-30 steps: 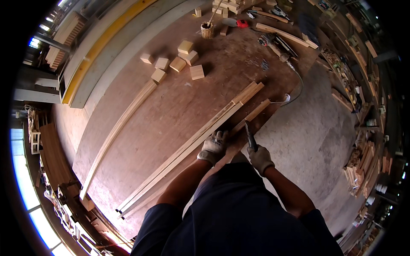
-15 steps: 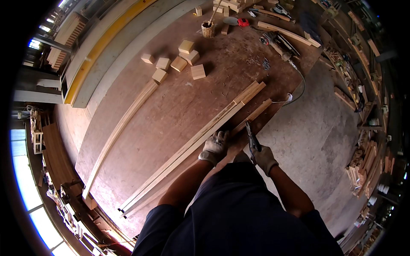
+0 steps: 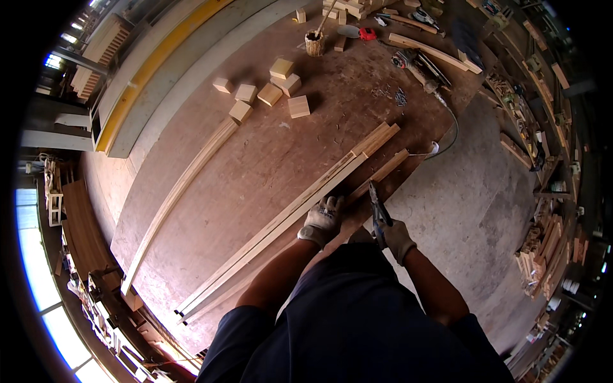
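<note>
My left hand (image 3: 322,221), in a pale work glove, is closed over the nearest long wooden strip (image 3: 387,166) at the table's near edge. Its fingers curl down around the wood, partly out of sight. Gripped in my gloved right hand (image 3: 397,239) is a dark, slim tool that looks like pliers (image 3: 376,203). The tip points up and away, close beside the same strip; whether it touches the wood I cannot tell. Just beyond my left hand, a pair of long pale strips (image 3: 281,220) lies side by side, parallel to the held one.
Several wooden blocks (image 3: 269,95) cluster on the brown table (image 3: 211,210), above a curved strip (image 3: 182,182). Farther off stand a brush pot (image 3: 315,45) and a red tape measure (image 3: 367,34). A corded power tool (image 3: 418,71) lies near scattered nails (image 3: 400,97). Concrete floor (image 3: 460,210) borders the table.
</note>
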`<state>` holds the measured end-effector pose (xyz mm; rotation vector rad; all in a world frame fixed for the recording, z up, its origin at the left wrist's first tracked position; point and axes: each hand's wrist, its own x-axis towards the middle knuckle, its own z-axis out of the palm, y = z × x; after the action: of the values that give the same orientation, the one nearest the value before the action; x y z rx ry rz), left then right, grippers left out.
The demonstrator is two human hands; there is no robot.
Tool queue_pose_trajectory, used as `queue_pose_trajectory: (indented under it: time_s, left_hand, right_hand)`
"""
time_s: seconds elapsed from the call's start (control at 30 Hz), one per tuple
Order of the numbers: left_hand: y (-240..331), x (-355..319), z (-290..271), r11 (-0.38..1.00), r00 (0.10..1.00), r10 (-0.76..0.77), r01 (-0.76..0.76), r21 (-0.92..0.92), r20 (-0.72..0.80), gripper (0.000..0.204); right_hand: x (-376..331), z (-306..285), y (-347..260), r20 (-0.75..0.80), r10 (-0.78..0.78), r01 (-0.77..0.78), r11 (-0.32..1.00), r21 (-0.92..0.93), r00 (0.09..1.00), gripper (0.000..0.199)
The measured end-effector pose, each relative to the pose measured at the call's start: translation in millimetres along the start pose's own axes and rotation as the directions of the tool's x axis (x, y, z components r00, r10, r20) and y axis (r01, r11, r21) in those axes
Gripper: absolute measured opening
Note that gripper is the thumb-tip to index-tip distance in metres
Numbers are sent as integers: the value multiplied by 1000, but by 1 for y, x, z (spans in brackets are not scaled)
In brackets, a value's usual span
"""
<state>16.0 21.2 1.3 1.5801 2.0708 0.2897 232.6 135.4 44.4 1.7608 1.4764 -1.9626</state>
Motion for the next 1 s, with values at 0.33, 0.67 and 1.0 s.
queue_pose_trajectory:
  time_s: [0.33, 0.67, 1.0]
  left_hand:
    - [-3, 0, 6, 999, 998, 22, -23, -26, -61, 49]
    - [-4, -1, 6, 998, 992, 66, -63, 29, -111, 46]
    - [-2, 1, -1, 999, 999, 40, -40, 10, -24, 45]
  right_hand:
    - [19, -25, 17, 227, 12, -47, 988, 150, 974, 39]
    - [30, -57, 9, 465, 119, -238, 949, 206, 877, 48]
    - [36, -67, 3, 598, 144, -367, 890, 270, 789, 42]
